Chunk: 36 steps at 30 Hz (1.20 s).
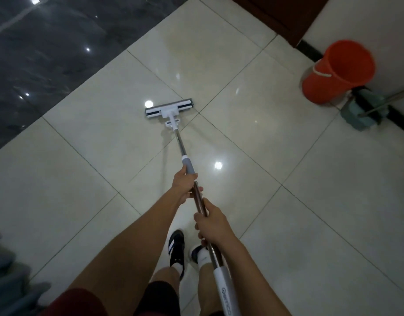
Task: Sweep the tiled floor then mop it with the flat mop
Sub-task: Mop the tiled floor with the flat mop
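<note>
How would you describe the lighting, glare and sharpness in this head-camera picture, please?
Head view: dim overall; round lamp glare on the glossy tiled floor near the mop head; grout lines bow from wide-angle distortion; grey cloth at lower left is blurred; the orange bucket stays fairly sharp.

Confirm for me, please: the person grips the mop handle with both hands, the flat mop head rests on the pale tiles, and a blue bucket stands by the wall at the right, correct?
Not quite: the bucket is orange, not blue, as the head view shows. The rest holds: the left hand and right hand both grip the mop handle, the flat mop head rests on the pale tiles, and the bucket stands by the wall at the right.
</note>
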Each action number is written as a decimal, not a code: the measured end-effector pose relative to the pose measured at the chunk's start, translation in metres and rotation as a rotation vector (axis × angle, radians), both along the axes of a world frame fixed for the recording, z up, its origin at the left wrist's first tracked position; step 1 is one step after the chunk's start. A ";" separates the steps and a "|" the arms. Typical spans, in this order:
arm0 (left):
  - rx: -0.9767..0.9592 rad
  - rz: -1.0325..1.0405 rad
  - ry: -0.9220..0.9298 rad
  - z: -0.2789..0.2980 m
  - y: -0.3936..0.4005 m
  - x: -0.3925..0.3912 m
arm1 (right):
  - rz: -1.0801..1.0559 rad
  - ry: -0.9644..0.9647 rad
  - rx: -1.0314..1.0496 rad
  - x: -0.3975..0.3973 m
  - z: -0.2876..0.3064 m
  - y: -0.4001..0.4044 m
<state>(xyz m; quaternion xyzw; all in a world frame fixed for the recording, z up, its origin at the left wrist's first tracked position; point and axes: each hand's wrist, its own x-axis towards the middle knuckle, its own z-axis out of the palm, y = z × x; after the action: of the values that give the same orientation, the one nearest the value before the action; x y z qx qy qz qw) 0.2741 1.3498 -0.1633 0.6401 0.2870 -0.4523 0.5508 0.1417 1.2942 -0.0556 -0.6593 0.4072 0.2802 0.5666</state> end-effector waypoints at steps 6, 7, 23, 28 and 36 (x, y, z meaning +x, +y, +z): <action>0.033 -0.058 -0.035 -0.002 0.031 -0.005 | -0.051 -0.033 -0.076 -0.011 0.000 0.043; 0.037 -0.064 -0.040 -0.003 0.033 -0.008 | -0.059 -0.044 -0.089 -0.015 0.000 0.048; 0.118 -0.191 -0.111 0.014 0.045 -0.150 | 0.003 -0.102 -0.179 -0.159 0.020 0.068; 0.110 -0.201 -0.105 0.023 0.037 -0.217 | -0.014 -0.078 -0.208 -0.225 0.033 0.068; 0.118 -0.229 -0.117 0.023 0.022 -0.262 | 0.014 -0.087 -0.248 -0.267 0.036 0.056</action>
<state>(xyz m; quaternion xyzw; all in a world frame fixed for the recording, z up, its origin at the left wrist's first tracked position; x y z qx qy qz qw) 0.0118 1.3715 -0.1407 0.7252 0.2054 -0.4563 0.4730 -0.1251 1.3501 -0.0197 -0.7386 0.4091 0.2029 0.4959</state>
